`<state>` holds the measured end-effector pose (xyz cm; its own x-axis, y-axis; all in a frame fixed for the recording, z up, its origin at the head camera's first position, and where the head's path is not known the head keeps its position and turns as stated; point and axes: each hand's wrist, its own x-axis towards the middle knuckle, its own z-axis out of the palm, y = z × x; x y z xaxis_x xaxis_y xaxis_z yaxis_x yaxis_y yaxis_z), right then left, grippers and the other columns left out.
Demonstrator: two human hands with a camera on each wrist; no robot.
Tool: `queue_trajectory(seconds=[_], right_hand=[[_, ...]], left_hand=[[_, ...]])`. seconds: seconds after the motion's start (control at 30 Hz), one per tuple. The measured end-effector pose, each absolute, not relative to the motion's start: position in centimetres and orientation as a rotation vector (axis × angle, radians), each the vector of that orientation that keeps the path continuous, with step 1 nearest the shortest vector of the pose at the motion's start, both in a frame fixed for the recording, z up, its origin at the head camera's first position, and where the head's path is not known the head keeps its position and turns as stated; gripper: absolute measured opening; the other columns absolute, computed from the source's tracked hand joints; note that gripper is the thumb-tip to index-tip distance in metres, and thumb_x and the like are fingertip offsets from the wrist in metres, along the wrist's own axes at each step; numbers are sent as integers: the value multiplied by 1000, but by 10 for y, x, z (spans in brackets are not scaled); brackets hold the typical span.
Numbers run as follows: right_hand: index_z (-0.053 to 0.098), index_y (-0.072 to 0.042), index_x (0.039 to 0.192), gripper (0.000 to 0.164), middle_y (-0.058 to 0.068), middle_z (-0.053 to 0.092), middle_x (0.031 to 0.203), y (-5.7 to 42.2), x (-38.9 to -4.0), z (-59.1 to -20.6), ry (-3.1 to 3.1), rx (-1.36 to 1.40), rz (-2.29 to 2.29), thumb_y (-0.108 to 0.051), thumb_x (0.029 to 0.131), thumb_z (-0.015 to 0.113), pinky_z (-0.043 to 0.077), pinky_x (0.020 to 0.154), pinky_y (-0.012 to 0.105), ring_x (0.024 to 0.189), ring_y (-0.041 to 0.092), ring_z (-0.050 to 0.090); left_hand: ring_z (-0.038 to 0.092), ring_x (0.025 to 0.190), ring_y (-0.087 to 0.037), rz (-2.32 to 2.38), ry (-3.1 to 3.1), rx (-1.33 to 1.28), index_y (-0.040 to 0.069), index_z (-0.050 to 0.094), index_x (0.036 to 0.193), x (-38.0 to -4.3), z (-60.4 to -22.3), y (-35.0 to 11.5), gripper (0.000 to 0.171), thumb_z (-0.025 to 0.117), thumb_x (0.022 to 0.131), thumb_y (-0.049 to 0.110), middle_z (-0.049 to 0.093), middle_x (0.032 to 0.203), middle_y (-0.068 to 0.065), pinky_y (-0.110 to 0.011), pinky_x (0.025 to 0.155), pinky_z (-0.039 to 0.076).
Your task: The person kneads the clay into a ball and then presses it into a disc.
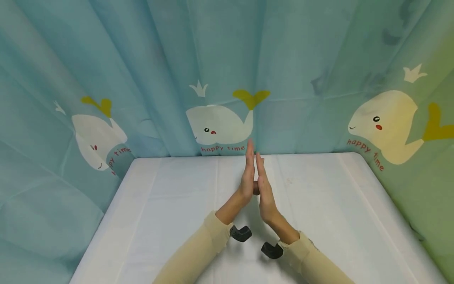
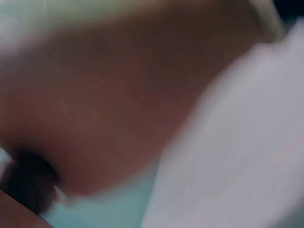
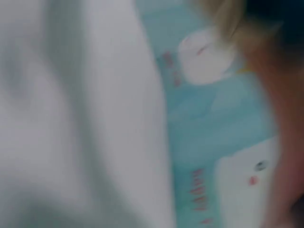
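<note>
Between the two palms sits a small, dark brown, rounded lump (image 1: 256, 188), largely covered by the hands. My left hand (image 1: 247, 182) is upright with its fingers straight, its palm against one side of the lump. Facing it, my right hand (image 1: 266, 195) has straight fingers too and its palm touches the other side. The fingertips of both hands point away toward the curtain, a narrow gap between them. In the left wrist view the lump (image 2: 33, 183) shows dark and blurred beside the left palm (image 2: 109, 104). Only the blurred edge of the right hand (image 3: 289, 128) shows in the right wrist view.
A white-covered table (image 1: 177, 189) lies under the hands. Blue-green curtains (image 1: 142, 79) with printed whales hang behind it and along both sides. A black wrist camera mount (image 1: 241, 233) sticks out below the left sleeve, another mount (image 1: 272, 250) by the right sleeve.
</note>
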<state>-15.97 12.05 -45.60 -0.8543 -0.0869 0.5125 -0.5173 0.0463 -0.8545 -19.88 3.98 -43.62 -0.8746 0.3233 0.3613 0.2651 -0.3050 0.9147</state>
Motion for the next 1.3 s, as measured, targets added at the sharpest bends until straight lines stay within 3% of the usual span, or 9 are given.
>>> queue_trajectory(seconds=[0.13, 0.27, 0.37, 0.6, 0.67, 0.8, 0.87, 1.1, 1.3], right_hand=[[11, -18, 167, 66, 5, 5, 173, 125, -168, -433, -1964, 627, 1787, -51, 110, 17, -7, 122, 55, 158, 23, -8], [6, -29, 167, 57, -6, 2, 173, 140, -188, -430, -1929, 574, 1850, -43, 112, 14, -1, 124, 42, 157, 12, -5], [5, -27, 167, 55, -6, 1, 173, 139, -187, -443, -1936, 560, 1922, -37, 113, 12, 7, 122, 30, 157, 12, -2], [13, -8, 166, 64, 12, 9, 172, 119, -163, -437, -1980, 705, 1648, -42, 112, 16, -9, 120, 61, 157, 39, -6], [13, -10, 166, 67, 9, 9, 172, 126, -171, -430, -1994, 680, 1608, -48, 111, 16, -9, 120, 61, 157, 38, -6], [8, -33, 167, 58, -10, 0, 172, 143, -191, -432, -2022, 532, 1807, -49, 111, 12, -10, 121, 55, 157, 17, -11], [7, -35, 166, 55, -12, -2, 172, 145, -191, -442, -2017, 495, 1902, -44, 112, 10, -9, 122, 54, 156, 11, -10], [3, -10, 166, 59, 9, -1, 173, 121, -154, -448, -1971, 746, 1867, -33, 113, 11, -10, 120, 61, 157, 25, -13], [7, -16, 167, 64, 7, 2, 173, 138, -177, -430, -1963, 674, 1747, -48, 112, 16, -9, 123, 51, 158, 21, -8]], left_hand=[[-3, 158, -21, 2371, 1745, 821, 20, -8, 166, -197, -439, 45, 65, 9, 111, 49, -9, 173, 1, -48, 125, 1], [-6, 158, -19, 2378, 1669, 887, 20, -9, 166, -186, -433, 46, 71, 11, 109, 58, -9, 172, 2, -45, 126, 0], [-3, 157, -15, 2364, 1731, 870, 20, -8, 166, -188, -424, 43, 74, 10, 107, 62, -8, 172, 4, -44, 126, 0], [2, 158, -18, 2406, 1669, 667, 21, -4, 167, -202, -444, 42, 67, 11, 110, 54, -1, 173, 0, -49, 125, 2], [0, 158, -20, 2408, 1610, 675, 21, -5, 167, -196, -447, 45, 67, 10, 110, 54, -4, 173, -1, -46, 126, 2], [-5, 158, -21, 2387, 1573, 746, 22, -9, 166, -184, -438, 45, 70, 8, 109, 58, -9, 172, -1, -45, 126, 0], [-5, 158, -21, 2379, 1589, 767, 24, -8, 166, -184, -431, 43, 72, 8, 107, 62, -7, 172, 0, -48, 125, -2], [-1, 158, -18, 2403, 1725, 726, 21, -6, 166, -204, -434, 35, 66, 6, 110, 52, -4, 173, -1, -49, 125, -1], [-5, 157, -15, 2331, 1705, 882, 19, -9, 166, -190, -442, 44, 66, 6, 110, 52, -11, 172, 2, -42, 126, -1]])
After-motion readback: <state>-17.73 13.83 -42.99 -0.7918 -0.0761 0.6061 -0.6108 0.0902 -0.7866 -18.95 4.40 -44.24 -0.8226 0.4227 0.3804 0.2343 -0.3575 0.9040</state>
